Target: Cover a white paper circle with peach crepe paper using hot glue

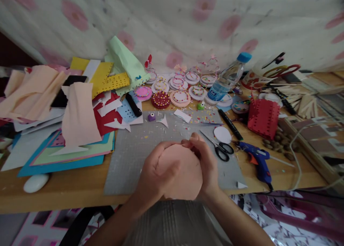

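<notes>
— In the head view, what are the fingers doing?

— The left hand [158, 169] curls round the left side of a peach paper disc [186, 176], thumb flat across its face, most other fingers hidden behind. The right hand [208, 162] bends along the right edge, thumb and fingertips drawn together at the upper rim, so both are gripping it

— Where is the disc?

— Held in front of the person, over the near part of a grey cutting mat [120, 170] on a wooden table [86, 194]. It looks smooth and matte, roundish, slightly angular at the bottom

— And around it?

— To the right, scissors [222, 154] with black loop handles, a small white paper circle [222, 135], then a blue plastic glue gun [262, 163]. Beyond the mat, layered paper rounds [160, 100] carry tiny coloured dots near a clear bottle [224, 79]. On the left, creased peach paper [80, 117] lies near a yellow sheet [115, 82] punched with holes
</notes>
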Available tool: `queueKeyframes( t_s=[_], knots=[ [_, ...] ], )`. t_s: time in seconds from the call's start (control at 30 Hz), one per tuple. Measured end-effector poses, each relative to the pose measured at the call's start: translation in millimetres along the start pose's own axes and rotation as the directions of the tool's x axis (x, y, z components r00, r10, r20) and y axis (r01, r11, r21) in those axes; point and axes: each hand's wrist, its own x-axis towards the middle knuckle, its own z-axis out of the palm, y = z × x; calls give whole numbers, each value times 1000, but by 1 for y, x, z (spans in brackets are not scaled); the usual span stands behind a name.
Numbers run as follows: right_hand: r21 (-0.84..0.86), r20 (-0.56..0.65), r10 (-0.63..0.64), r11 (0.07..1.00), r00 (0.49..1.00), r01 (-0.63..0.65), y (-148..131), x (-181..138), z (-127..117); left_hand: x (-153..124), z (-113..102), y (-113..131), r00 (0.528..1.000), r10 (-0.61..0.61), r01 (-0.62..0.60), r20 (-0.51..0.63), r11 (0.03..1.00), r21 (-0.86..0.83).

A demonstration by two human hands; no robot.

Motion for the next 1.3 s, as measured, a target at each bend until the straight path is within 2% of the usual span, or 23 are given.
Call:
queueKeyframes(
  t_s=[0.13, 0.23, 0.3, 0.37, 0.4, 0.43, 0.47, 0.53, 0.57, 0.6, 0.63, 0.7, 0.73, 0.77, 0.83, 0.87, 0.97, 1.03, 1.1, 1.13, 1.17, 1.23, 1.3],
  knots=[
    [-5, 1, -5, 1000, 1000, 5, -5, 4, 0, 1, -6, 9, 998, 19, -22, 65, 999, 48],
    [-59, 26, 5, 998, 1000, -3, -2, 13, -2, 4, -10, 4, 994, 6, -8, 112, 1000, 21],
    [-174, 50, -25, 984, 998, 34, 4, 17, -6, 7, -12, -5, 998, 1, -1, 56, 1000, -12],
    [-347, 66, -215, 911, 974, 224, 11, 13, -13, 10, -15, -16, 992, 28, -25, -122, 999, 25],
    [-437, 118, -345, 824, 931, 361, 15, 9, -18, 11, -16, -21, 973, 57, -43, -222, 997, 70],
    [-510, 232, -449, 700, 863, 501, 20, 4, -23, 13, -18, -25, 947, 92, -59, -308, 992, 115],
    [-545, 404, -479, 558, 779, 626, 25, -1, -28, 13, -20, -29, 920, 127, -75, -370, 986, 152],
    [-506, 750, -280, 339, 599, 793, 36, -8, -38, 14, -24, -33, 883, 184, -105, -432, 974, 200],
    [-495, 821, -165, 270, 546, 826, 40, -9, -42, 14, -26, -34, 868, 208, -116, -452, 968, 222],
    [-526, 826, -100, 217, 555, 822, 45, -9, -46, 14, -28, -35, 855, 225, -119, -467, 962, 247],
    [-599, 777, -110, 173, 620, 782, 49, -7, -49, 13, -29, -36, 844, 237, -112, -481, 955, 275],
    [-749, 604, -251, 145, 756, 647, 54, -3, -51, 11, -30, -37, 834, 242, -86, -496, 945, 317],
    [-767, 569, -289, 153, 770, 624, 55, -2, -50, 10, -30, -37, 833, 239, -77, -499, 944, 322],
    [-740, 605, -269, 159, 750, 654, 55, -1, -49, 9, -30, -38, 834, 235, -75, -500, 945, 318],
    [-618, 757, -135, 168, 639, 768, 56, -2, -44, 8, -30, -39, 830, 233, -87, -506, 952, 295],
    [-597, 780, -103, 174, 617, 783, 56, -2, -42, 7, -30, -39, 829, 231, -91, -509, 954, 285],
    [-732, 581, -280, 229, 764, 641, 57, -3, -36, 6, -30, -41, 831, 221, -77, -511, 955, 287],
    [-706, 588, -296, 264, 752, 657, 59, -2, -35, 5, -31, -43, 837, 212, -74, -504, 957, 280],
    [-630, 702, -196, 275, 684, 726, 62, 0, -35, 5, -32, -44, 840, 211, -82, -500, 960, 267],
    [-640, 691, -186, 292, 699, 711, 64, 1, -36, 5, -32, -44, 841, 209, -83, -499, 961, 263],
    [-679, 619, -218, 334, 755, 654, 65, 2, -37, 5, -32, -44, 842, 208, -83, -498, 962, 261],
    [-703, 394, -296, 513, 870, 493, 65, 3, -37, 5, -30, -44, 847, 191, -79, -496, 968, 239],
    [-567, 298, -268, 723, 916, 396, 62, 0, -34, 4, -24, -45, 868, 136, -78, -478, 987, 138]
  ],
)
